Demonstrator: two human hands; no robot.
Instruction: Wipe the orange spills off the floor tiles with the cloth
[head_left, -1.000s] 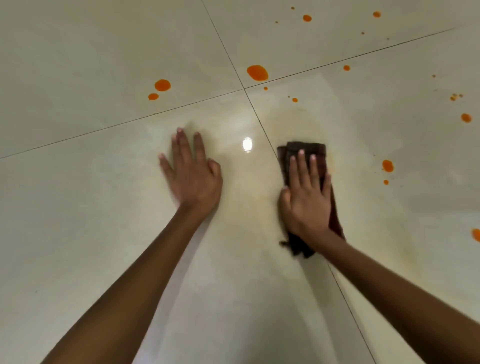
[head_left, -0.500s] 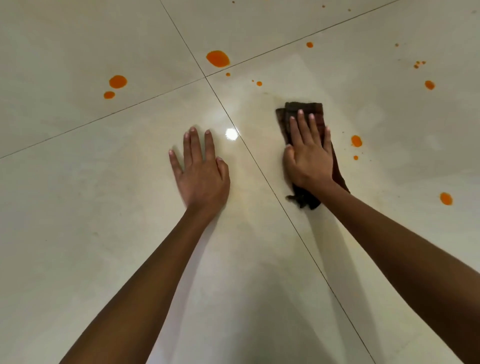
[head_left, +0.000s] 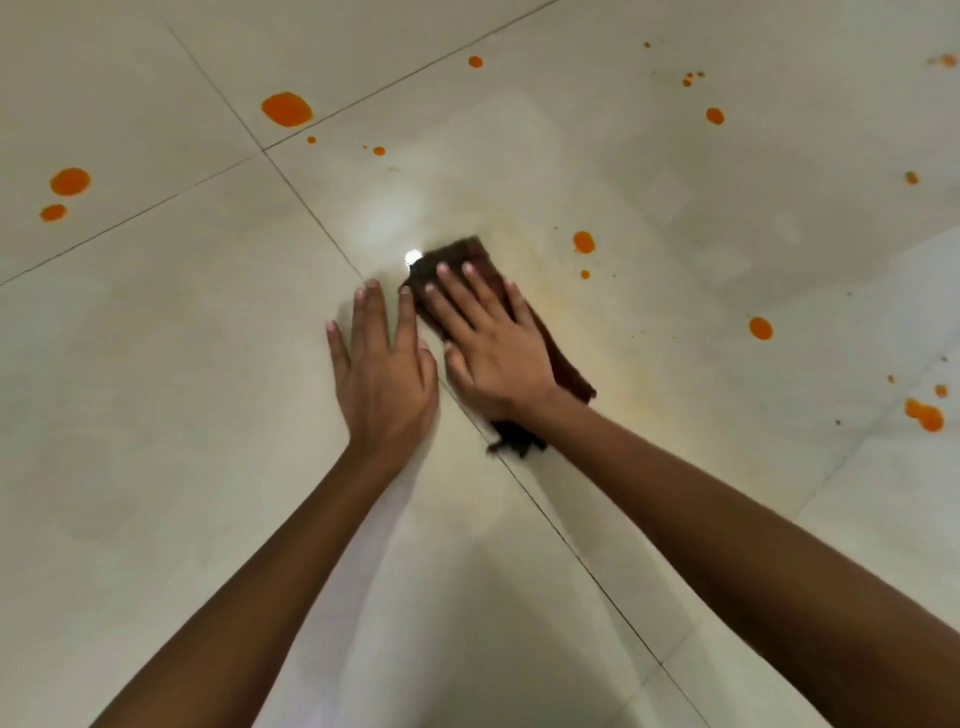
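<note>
My right hand (head_left: 493, 345) presses flat on the cloth (head_left: 563, 366) (left (head_left: 382, 366) open, braced on floor); nearest spill (head_left: 584, 242) lies at two o'clock.

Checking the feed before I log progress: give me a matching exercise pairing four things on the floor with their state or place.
Column 1:
1. left hand
2. right hand
3. cloth
4. largest orange spill

Column 2:
A. dark brown, pinned flat on the floor
B. unwiped, far left of the cloth
C. palm down on bare tile
D. spread flat on top of the cloth

Pairs: 1-C, 2-D, 3-A, 4-B
</note>
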